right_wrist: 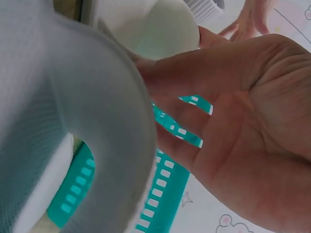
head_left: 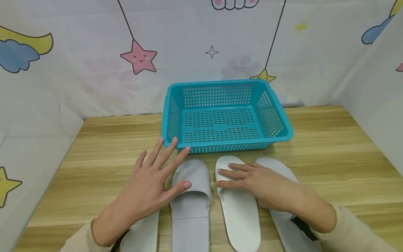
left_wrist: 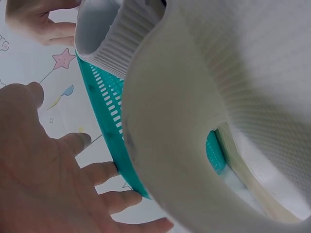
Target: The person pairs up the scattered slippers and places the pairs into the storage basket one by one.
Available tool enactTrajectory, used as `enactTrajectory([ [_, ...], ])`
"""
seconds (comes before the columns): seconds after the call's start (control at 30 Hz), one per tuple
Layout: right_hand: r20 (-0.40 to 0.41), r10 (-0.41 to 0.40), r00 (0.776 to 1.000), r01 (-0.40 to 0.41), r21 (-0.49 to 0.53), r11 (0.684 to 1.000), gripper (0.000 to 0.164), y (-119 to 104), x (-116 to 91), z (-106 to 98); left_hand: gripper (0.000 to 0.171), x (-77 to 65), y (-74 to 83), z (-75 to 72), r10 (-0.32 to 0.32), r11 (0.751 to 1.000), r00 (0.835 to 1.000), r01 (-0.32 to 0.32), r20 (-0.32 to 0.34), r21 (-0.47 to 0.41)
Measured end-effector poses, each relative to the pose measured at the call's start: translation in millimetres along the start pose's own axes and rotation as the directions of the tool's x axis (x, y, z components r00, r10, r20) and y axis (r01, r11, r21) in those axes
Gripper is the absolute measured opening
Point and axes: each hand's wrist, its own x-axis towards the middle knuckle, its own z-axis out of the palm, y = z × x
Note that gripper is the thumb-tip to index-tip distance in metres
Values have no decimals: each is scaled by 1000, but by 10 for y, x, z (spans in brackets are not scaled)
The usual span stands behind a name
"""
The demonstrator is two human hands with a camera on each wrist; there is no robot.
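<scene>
Several slippers stand in a row, toes towards a blue-green basket [head_left: 226, 147]. My left hand [head_left: 146, 194] is spread, palm down, above the far-left white slipper [head_left: 142, 232] and beside a light grey slipper [head_left: 190, 206]. Its fingertips overlap the basket's front rim in the head view; contact is unclear. Over the strap of the other white slipper [head_left: 240, 220] my right hand [head_left: 262, 185] lies with extended fingers; whether they touch it I cannot tell. Beneath that wrist is the far-right grey slipper [head_left: 291, 220]. Slipper openings fill much of both wrist views.
The basket stands at the back of the wooden table [head_left: 333, 147], with nothing visible inside it. Behind hangs a white cloth [head_left: 182, 35] printed with stars and clouds. More cloth borders the left and right sides.
</scene>
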Motion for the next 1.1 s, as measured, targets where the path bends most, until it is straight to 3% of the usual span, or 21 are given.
enactTrajectory([
  [0.23,-5,30,1000,-30,24,999,105,-16,-9,50,82,-13,-37,-10,53,997,999,-53,-1,55],
  [0.53,-32,24,999,-24,16,1000,98,-26,30,50,84,-31,-76,-29,99,994,995,-98,-1,50],
  [0.83,-28,38,999,-36,69,997,93,-28,24,53,76,-116,-201,-86,247,968,969,-246,-11,56],
  [1.1,-55,26,998,-21,84,996,97,-52,59,69,82,-267,-349,-189,273,962,962,-273,-13,13],
])
